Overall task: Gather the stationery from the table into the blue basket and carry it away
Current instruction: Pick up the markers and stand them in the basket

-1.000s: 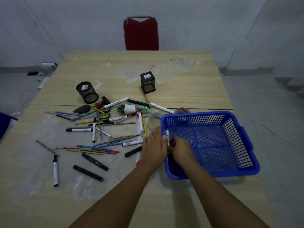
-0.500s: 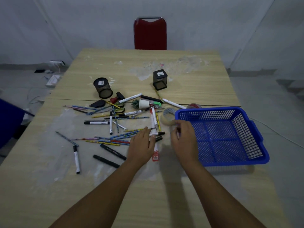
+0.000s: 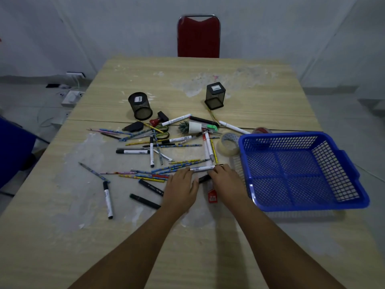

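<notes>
Nearest: two forearms reaching in over the wooden table (image 3: 260, 97). Left hand (image 3: 180, 189), palm down, fingers extended and lying on the near end of a white marker (image 3: 201, 168); right hand (image 3: 227, 180), fingers curled down at that marker's other end, with a black marker (image 3: 204, 178) and a red-labelled item (image 3: 212, 196) partly under and between the two hands. Whether the right fingers actually pinch the white marker cannot be told. To the right, just beside the right hand: the blue basket (image 3: 345, 163), standing flat, and nothing can be seen lying in it. Left of the hands: loose black markers, a fan of coloured pencils (image 3: 154, 174), one black-capped white marker (image 3: 108, 200) lying well apart. Middle distance: further markers and pencils crossed over one another, scissors (image 3: 161, 132), a red stamp (image 3: 155, 121), a small potted succulent (image 3: 190, 127) on its side, two tape rolls (image 3: 228, 143) against the basket's far-left corner. Beyond: a round mesh pen cup (image 3: 140, 105) tipped over and a square mesh pen cup (image 3: 215, 95). Farthest: a red chair (image 3: 198, 36). Handling note, as judgement: take the white marker from both ends, sweep neighbouring pencils parallel into one bundle before lifting, and lower the bundle over the basket's near wall rather than dropping singles; round barrels are likely to roll.
</notes>
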